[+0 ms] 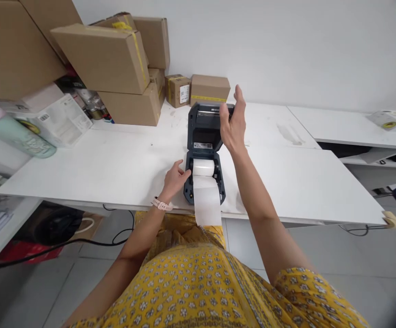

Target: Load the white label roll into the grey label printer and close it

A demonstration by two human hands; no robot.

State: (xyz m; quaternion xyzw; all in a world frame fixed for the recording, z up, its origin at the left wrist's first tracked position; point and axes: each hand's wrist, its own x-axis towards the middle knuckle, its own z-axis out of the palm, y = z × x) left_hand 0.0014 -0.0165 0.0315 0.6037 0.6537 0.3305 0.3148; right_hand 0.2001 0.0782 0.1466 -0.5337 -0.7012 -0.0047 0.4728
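Label printer (203,152) on bench (132,164), lid (198,122) up, label roll (203,167) inside. Left hand (175,181) loosely open by base's (187,195) left side, nothing gripped. Right hand (234,128) at lid's right edge, fingers (239,98) extended; can't tell if gripping. Suggest keeping label strip (207,200) flat, centred over front, left thumb (187,174) clear of base. Strip hides feed path beneath.
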